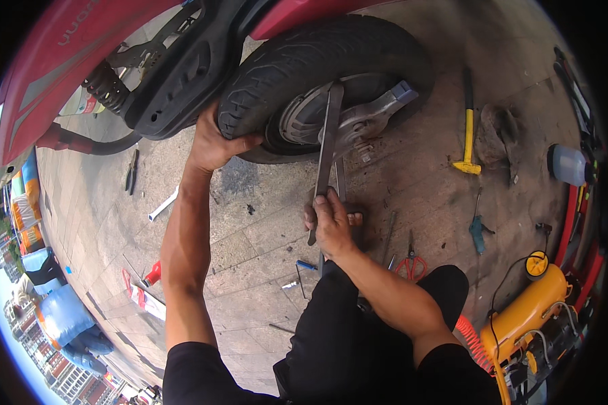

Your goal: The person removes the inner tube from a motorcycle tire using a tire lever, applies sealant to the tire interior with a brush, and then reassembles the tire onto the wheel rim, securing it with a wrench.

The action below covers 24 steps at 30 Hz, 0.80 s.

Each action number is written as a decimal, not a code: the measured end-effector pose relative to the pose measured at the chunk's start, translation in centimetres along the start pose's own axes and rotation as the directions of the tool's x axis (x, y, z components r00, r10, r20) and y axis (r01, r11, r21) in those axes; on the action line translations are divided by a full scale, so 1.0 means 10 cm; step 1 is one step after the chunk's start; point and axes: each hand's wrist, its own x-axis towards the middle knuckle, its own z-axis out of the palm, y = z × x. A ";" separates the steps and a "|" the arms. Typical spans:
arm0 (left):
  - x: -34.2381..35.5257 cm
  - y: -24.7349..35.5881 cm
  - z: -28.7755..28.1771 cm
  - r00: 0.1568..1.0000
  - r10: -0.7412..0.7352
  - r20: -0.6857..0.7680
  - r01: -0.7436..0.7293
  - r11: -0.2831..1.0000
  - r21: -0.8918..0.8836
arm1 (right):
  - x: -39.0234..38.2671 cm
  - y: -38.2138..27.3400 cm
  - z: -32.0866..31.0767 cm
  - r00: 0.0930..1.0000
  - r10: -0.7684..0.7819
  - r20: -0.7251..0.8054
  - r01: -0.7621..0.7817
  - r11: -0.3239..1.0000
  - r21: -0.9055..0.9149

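A black scooter tyre (277,71) sits on its wheel rim (300,118) beneath the red bodywork. My left hand (214,143) grips the tyre's near left side, its thumb along the sidewall and its fingers partly hidden behind. In my right hand (331,219) is a long flat tyre lever (328,138), held near its lower end. The lever's far end lies over the rim's edge, close to the metal axle arm (371,121). Another metal bar (340,179) shows just behind the lever; its lower part is hidden by my right hand.
A yellow-headed hammer (467,135), pliers (132,172), a spanner (163,204) and red-handled scissors (411,265) lie on the paving. To the right stands a yellow air compressor (530,307) with a red coiled hose (475,341). A person in blue (64,317) is at far left.
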 end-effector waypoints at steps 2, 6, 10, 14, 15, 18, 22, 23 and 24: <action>0.01 -0.01 0.00 1.000 -0.008 0.006 0.008 0.999 -0.033 | 0.24 0.06 0.35 0.999 -0.053 -0.012 0.054 0.992 0.117; 0.00 -0.02 0.00 1.000 0.009 0.004 -0.009 0.999 -0.050 | 0.59 0.07 0.74 0.979 -0.129 -0.158 0.169 0.946 0.278; -0.01 -0.01 0.00 1.000 -0.022 0.013 0.023 0.998 -0.062 | 0.72 0.11 0.79 0.972 -0.097 -0.213 0.158 0.943 0.294; -0.02 -0.02 0.01 1.000 -0.009 0.009 0.010 0.995 -0.102 | 0.72 0.13 0.64 0.956 -0.189 -0.223 0.228 0.960 0.165; -0.02 -0.03 0.01 1.000 -0.007 0.012 0.008 0.995 -0.104 | 0.71 0.12 0.58 0.955 -0.168 -0.243 0.199 0.974 0.111; -0.03 -0.05 -0.01 1.000 0.007 0.016 -0.006 0.999 -0.046 | 0.74 0.10 0.40 0.924 -0.323 -0.204 0.303 0.945 -0.121; -0.03 -0.07 -0.01 1.000 -0.014 -0.004 0.013 0.998 -0.067 | 0.66 0.03 0.32 0.919 -0.354 -0.173 0.301 0.915 -0.270; -0.03 -0.08 -0.01 1.000 -0.020 -0.005 0.020 0.997 -0.073 | 0.58 -0.03 0.33 0.928 -0.329 -0.175 0.270 0.918 -0.291; -0.03 -0.08 0.00 1.000 -0.025 -0.006 0.025 0.997 -0.079 | 0.45 -0.10 0.32 0.947 -0.278 -0.161 0.224 0.931 -0.287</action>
